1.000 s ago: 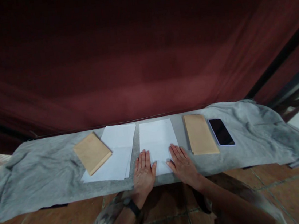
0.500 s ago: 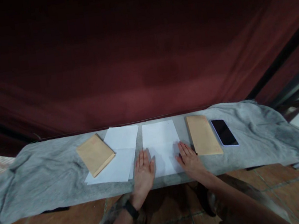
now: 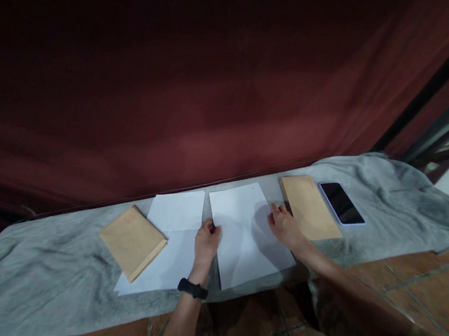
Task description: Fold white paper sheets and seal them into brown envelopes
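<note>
White sheet of paper (image 3: 243, 248) being framed by two hands on a grey cloth (image 3: 391, 212)

The white sheet of paper is being laid out, long side pointing away from the person, in the middle of the grey cloth. Its surface is being shown plain and pale, with a soft grey tone spreading over the nearer part and blurred shadows being cast inward along both sides. A small dark mark is being seen near the far right corner. The near edge is being set at a slight slant, its right end lying farther off than its left.

The left edge is being met by the left hand (image 3: 206, 242), its fingers being kept curled; the right edge is being met by the right hand (image 3: 285, 229), its fingers being likewise bent. Whether the paper is being pinched by either hand cannot be told. A black wristband (image 3: 192, 288) is being worn on the left wrist.

To the left, other white sheets (image 3: 181, 212) are being partly covered by a tilted brown envelope (image 3: 132, 240). To the right, a second brown envelope (image 3: 311, 206) is being flanked by a smartphone (image 3: 341, 203) with a pale purple rim.
</note>
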`<state>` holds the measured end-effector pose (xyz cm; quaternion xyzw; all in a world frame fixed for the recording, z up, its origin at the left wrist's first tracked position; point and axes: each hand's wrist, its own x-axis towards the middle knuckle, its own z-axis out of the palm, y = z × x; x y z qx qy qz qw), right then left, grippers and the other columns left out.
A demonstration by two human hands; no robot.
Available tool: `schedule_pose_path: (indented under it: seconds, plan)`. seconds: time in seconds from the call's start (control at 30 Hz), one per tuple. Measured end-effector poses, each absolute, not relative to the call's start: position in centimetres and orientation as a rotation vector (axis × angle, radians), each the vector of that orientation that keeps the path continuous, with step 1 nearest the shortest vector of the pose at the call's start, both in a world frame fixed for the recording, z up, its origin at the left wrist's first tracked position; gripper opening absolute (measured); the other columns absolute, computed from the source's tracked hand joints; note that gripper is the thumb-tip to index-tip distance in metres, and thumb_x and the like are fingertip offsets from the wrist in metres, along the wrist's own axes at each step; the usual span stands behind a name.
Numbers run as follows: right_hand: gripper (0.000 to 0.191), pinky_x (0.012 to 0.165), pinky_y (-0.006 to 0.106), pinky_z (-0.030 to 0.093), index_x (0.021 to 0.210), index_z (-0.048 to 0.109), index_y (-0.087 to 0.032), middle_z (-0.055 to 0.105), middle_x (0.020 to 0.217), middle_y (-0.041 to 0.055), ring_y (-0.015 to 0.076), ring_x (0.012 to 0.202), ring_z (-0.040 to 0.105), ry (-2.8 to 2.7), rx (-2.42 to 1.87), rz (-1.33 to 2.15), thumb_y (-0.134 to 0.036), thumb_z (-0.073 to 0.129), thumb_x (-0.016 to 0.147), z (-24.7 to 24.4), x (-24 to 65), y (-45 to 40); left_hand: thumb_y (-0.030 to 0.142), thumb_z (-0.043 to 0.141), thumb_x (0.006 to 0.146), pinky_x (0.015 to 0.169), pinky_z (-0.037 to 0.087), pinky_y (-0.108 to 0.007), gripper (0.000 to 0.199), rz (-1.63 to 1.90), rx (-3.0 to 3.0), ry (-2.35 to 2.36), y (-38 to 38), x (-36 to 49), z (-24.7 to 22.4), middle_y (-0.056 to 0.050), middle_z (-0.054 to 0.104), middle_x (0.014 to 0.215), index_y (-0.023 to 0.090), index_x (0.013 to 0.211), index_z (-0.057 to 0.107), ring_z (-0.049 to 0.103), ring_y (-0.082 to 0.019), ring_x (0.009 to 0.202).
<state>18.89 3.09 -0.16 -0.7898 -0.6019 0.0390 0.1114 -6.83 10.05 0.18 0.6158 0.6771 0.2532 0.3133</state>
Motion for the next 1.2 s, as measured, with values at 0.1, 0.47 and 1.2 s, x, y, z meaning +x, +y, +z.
schedule_pose_path:
  seconds: [0.1,0.47,1.2]
  plan:
    - [0.044,0.085,0.035,0.052,0.138,0.055,-0.010,0.069,0.116,0.0181,0.0275,0.101,0.069,-1.764,-2.333,0.140,-0.026,0.038,0.101,0.0,19.2,2.9,0.030,0.065,0.077,0.066,0.048,-0.029,0.012,0.668,1.572,1.729,10.2,-7.0,0.3,-0.003,0.071,0.071,0.018,0.079,0.068,0.067,-0.021,0.072]
    - [0.032,0.094,0.039,0.051,0.122,0.059,-0.015,0.066,0.115,0.0157,0.0277,0.105,0.064,-1.663,-2.158,0.244,-0.031,0.046,0.098,-0.3,19.4,2.8,0.042,0.090,0.049,0.059,0.044,-0.026,0.045,0.909,0.812,1.323,9.3,-7.1,3.6,0.001,0.069,0.068,0.017,0.077,0.065,0.061,-0.015,0.060]
    - [0.031,0.067,0.029,0.046,0.105,0.074,-0.021,0.066,0.087,0.0021,0.0155,0.070,0.054,-1.247,-1.403,0.681,-0.040,0.063,0.082,3.5,20.5,4.8,0.041,0.086,0.065,0.060,0.040,-0.020,0.084,1.305,1.034,1.152,9.5,-6.9,7.2,0.013,0.048,0.058,0.024,0.139,0.052,0.050,-0.008,0.055]
